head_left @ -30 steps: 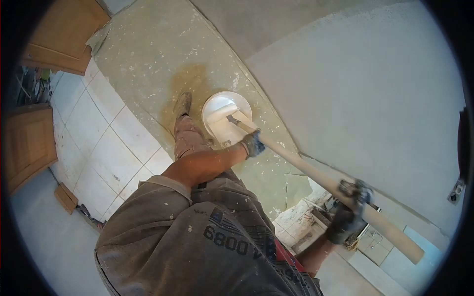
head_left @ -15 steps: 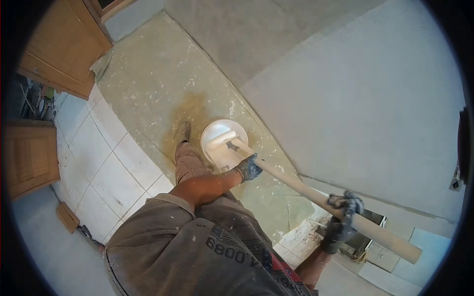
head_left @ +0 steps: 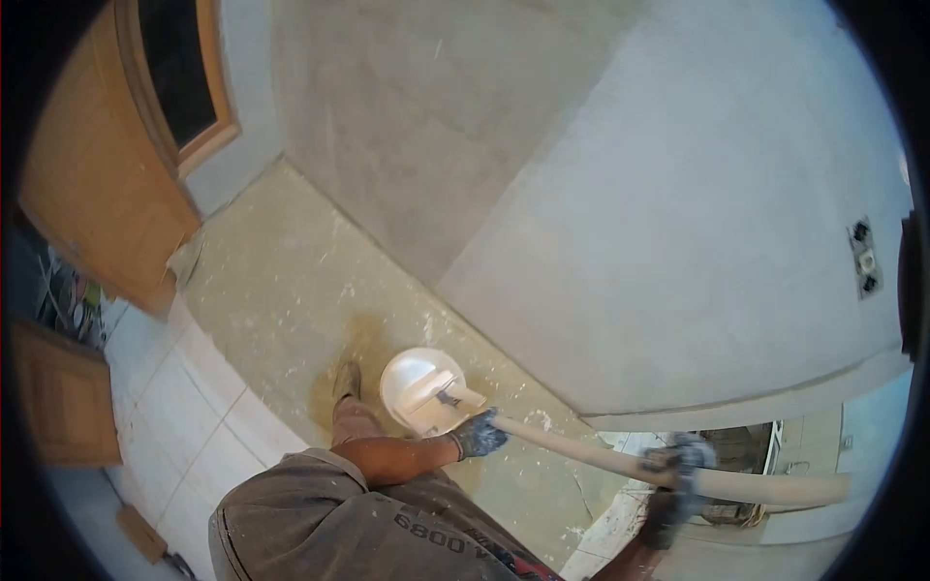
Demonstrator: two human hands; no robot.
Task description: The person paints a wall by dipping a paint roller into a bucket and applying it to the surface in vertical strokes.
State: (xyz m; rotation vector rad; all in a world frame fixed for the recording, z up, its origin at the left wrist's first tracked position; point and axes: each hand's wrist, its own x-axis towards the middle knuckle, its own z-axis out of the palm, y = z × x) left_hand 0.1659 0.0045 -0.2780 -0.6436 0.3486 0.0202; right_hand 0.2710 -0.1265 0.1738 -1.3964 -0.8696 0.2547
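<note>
A paint roller point(head_left: 428, 389) on a long pale pole point(head_left: 572, 448) is over a round white bucket point(head_left: 411, 365) on the covered floor; the roller overlaps the bucket's mouth in this view. My left hand point(head_left: 480, 433), in a dark glove with paint on it, is closed round the pole near the roller end. Farther up, my gloved right hand point(head_left: 680, 470) grips the same pole, slightly smeared by motion. The pole's free end point(head_left: 823, 489) sticks out beyond it to the right.
A paint-spotted sheet point(head_left: 271, 261) covers the floor along a wall, part grey and part whiter point(head_left: 678, 213). White tiles point(head_left: 194, 387) lie to the left, beside wooden doors point(head_left: 107, 184). An uncovered wall socket point(head_left: 864, 258) is at right. My shoe point(head_left: 347, 380) stands beside the bucket.
The view has tilted up, showing more wall and the socket, so the bucket sits lower in the picture. The pole lies flatter in view; both hands still hold it.
</note>
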